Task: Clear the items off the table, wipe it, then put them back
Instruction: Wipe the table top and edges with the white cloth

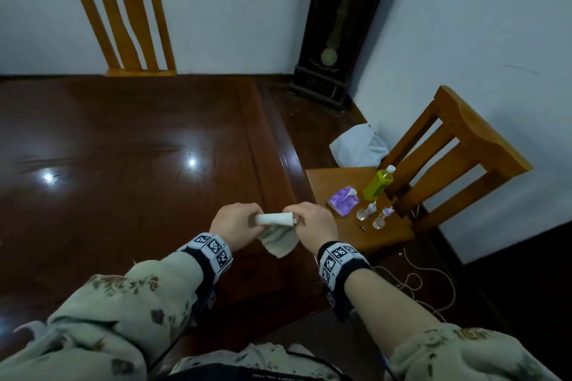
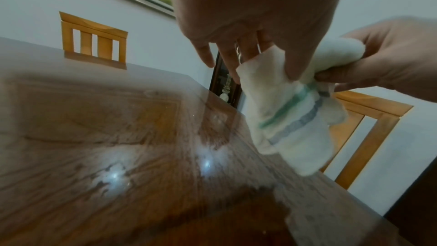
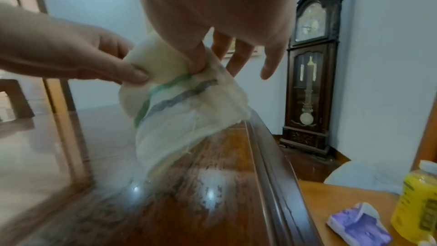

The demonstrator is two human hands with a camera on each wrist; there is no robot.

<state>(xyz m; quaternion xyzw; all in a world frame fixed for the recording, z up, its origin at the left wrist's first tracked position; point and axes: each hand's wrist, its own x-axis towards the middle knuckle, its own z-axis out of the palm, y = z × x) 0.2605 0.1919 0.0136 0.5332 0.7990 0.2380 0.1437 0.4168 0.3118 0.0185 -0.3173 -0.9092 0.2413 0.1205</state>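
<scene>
A white cloth (image 1: 278, 233) with a green and a grey stripe hangs between my two hands, just above the dark glossy wooden table (image 1: 123, 148) near its right edge. My left hand (image 1: 240, 219) pinches one rolled end of it, and my right hand (image 1: 309, 221) pinches the other. In the left wrist view the cloth (image 2: 290, 119) droops from my left hand's fingers (image 2: 293, 70). In the right wrist view its lower corner (image 3: 179, 119) nearly reaches the tabletop. A yellow-green bottle (image 1: 379, 182), a purple tissue pack (image 1: 343, 200) and small glass bottles (image 1: 373, 215) sit on a chair seat (image 1: 334, 179) to the right.
The wooden chair (image 1: 458, 145) holding the items stands close against the table's right edge. A white plastic bag (image 1: 359, 147) lies on the floor behind it, and a tall dark pendulum clock (image 1: 337, 25) fills the corner. Another chair (image 1: 123, 22) is at the far side. Cord (image 1: 433, 284) lies on the floor.
</scene>
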